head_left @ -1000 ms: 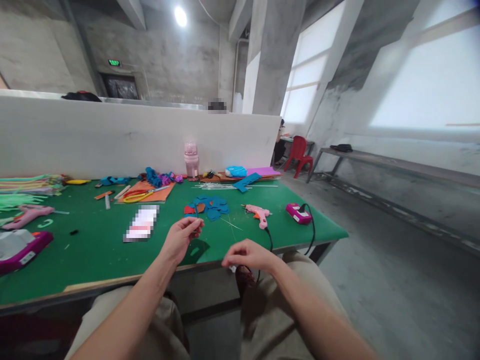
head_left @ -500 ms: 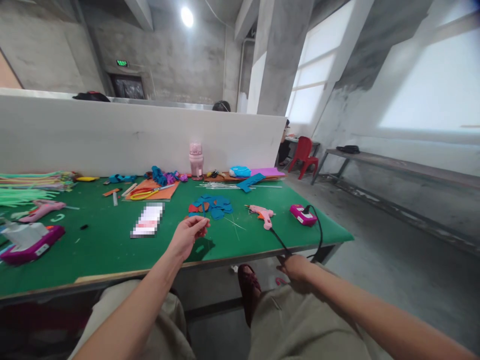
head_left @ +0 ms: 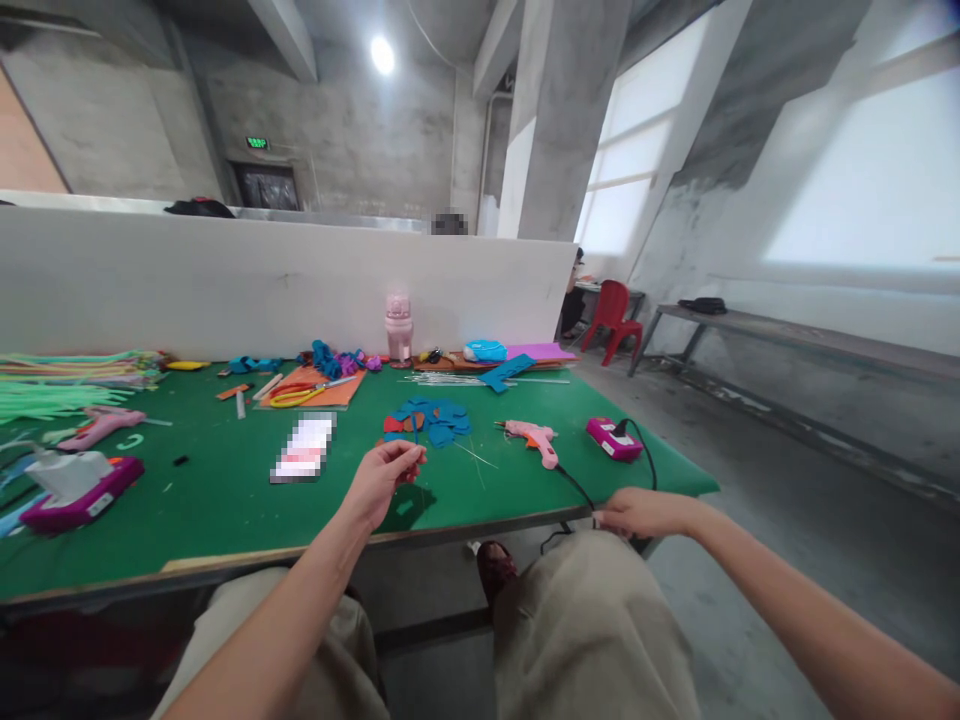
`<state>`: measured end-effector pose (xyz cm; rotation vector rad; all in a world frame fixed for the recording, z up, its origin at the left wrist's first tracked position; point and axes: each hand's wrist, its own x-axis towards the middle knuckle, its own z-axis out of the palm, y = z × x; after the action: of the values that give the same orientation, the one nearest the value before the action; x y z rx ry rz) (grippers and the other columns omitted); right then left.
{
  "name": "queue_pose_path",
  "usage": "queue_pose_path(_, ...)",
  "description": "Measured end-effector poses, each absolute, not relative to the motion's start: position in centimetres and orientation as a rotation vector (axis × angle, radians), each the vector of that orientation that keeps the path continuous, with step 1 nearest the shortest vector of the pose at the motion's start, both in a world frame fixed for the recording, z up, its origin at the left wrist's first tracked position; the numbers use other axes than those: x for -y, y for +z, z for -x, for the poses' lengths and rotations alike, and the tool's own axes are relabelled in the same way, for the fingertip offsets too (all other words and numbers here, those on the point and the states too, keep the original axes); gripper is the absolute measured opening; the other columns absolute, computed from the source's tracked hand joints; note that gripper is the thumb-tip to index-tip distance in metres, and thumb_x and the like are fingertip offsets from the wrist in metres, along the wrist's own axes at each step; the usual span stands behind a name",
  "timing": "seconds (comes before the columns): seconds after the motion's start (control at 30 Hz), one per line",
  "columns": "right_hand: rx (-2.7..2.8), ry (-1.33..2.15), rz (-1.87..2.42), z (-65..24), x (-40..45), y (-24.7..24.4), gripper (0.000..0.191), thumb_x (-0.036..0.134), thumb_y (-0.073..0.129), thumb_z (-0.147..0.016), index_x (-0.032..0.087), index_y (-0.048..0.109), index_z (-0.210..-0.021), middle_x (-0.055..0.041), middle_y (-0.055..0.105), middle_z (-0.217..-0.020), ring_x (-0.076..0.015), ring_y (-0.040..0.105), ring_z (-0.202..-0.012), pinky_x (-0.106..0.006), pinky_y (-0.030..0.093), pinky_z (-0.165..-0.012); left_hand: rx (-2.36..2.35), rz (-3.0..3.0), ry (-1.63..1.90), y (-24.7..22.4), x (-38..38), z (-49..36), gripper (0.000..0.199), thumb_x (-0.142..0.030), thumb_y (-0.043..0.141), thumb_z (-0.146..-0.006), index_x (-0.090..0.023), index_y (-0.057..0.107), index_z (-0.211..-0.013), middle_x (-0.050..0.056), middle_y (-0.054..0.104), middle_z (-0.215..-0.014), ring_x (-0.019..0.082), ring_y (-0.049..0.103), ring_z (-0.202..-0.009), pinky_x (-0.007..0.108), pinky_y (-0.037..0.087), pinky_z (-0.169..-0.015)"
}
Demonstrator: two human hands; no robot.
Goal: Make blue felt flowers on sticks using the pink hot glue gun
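My left hand (head_left: 386, 480) is raised over the front of the green table (head_left: 247, 530), thumb and fingers pinched on a narrow blue strip (head_left: 415, 430) that stands upright. Just behind it lies a pile of blue felt pieces (head_left: 442, 415) with some red and brown ones. Thin pale sticks (head_left: 476, 455) lie right of the pile. My right hand (head_left: 641, 512) is at the table's front edge by my knee, its fingers closed beside the black cord (head_left: 576, 485) of a pink glue gun (head_left: 532, 438). What those fingers hold, if anything, is hidden.
A purple power socket (head_left: 613, 438) stands at the right end. Yellow-handled scissors (head_left: 300, 395), a blurred-out phone-like rectangle (head_left: 304, 448), another pink glue gun (head_left: 105, 425) and green pipe cleaners (head_left: 45, 400) lie left. A pink bottle (head_left: 399, 330) stands against the white partition (head_left: 300, 280).
My right hand has moved right and slightly up along the table edge, and now shows more fully. My left hand keeps its pinch on the blue strip. The view has shifted slightly.
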<state>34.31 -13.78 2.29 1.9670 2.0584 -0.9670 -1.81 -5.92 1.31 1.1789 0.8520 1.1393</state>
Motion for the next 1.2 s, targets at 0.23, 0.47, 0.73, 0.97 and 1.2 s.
queue_pose_path(0.23,-2.771,-1.741,-1.998,-22.6,10.9,6.5,0.038,0.048,0.049,-0.074,0.014,0.065,-0.08,-0.0072,0.066,-0.079,-0.0131,0.06,-0.066,-0.026,0.047,-0.063,-0.845,-1.252,1.134,1.3,6.3,1.2,0.022,-0.035,0.068,-0.062,-0.014,0.063,-0.068,0.003,0.06,-0.066,0.008,0.047,-0.053,0.02,0.036,-0.051)
queue_pose_path(0.47,-2.653,-2.611,-1.741,-13.8,5.7,3.1,0.033,0.035,0.069,-0.059,0.015,0.066,-0.084,0.0002,0.063,-0.066,-0.0086,0.055,-0.057,-0.024,0.045,-0.063,-0.876,-1.321,1.141,1.2,6.3,1.4,0.025,-0.038,0.066,-0.063,-0.014,0.064,-0.067,0.0,0.055,-0.054,0.009,0.044,-0.05,0.021,0.033,-0.049)
queue_pose_path(0.73,-2.535,-2.891,-1.881,-12.3,6.6,0.9,0.031,0.036,0.072,-0.054,0.015,0.066,-0.077,0.0004,0.064,-0.067,-0.0106,0.056,-0.059,-0.025,0.045,-0.063,-0.911,-1.362,1.133,1.2,6.6,1.5,0.024,-0.038,0.065,-0.063,-0.014,0.066,-0.068,0.001,0.058,-0.058,0.009,0.043,-0.049,0.021,0.033,-0.048)
queue_pose_path(0.97,-2.719,-2.602,-2.264,-12.1,5.9,1.2,0.026,0.036,0.071,-0.054,0.014,0.066,-0.065,-0.0003,0.062,-0.058,-0.0106,0.052,-0.052,-0.024,0.042,-0.055,-0.955,-1.39,1.085,1.0,6.6,1.2,0.023,-0.036,0.066,-0.062,-0.014,0.064,-0.069,-0.001,0.054,-0.05,0.008,0.044,-0.045,0.02,0.033,-0.045)
queue_pose_path(1.2,-2.768,-2.608,-2.193,-11.7,6.2,1.2,0.022,0.035,0.069,-0.057,0.014,0.066,-0.066,-0.001,0.064,-0.061,-0.0117,0.054,-0.054,-0.025,0.044,-0.058,-0.933,-1.4,1.092,0.8,6.7,1.1,0.022,-0.036,0.065,-0.064,-0.014,0.061,-0.065,-0.002,0.054,-0.05,0.009,0.046,-0.045,0.021,0.036,-0.047)
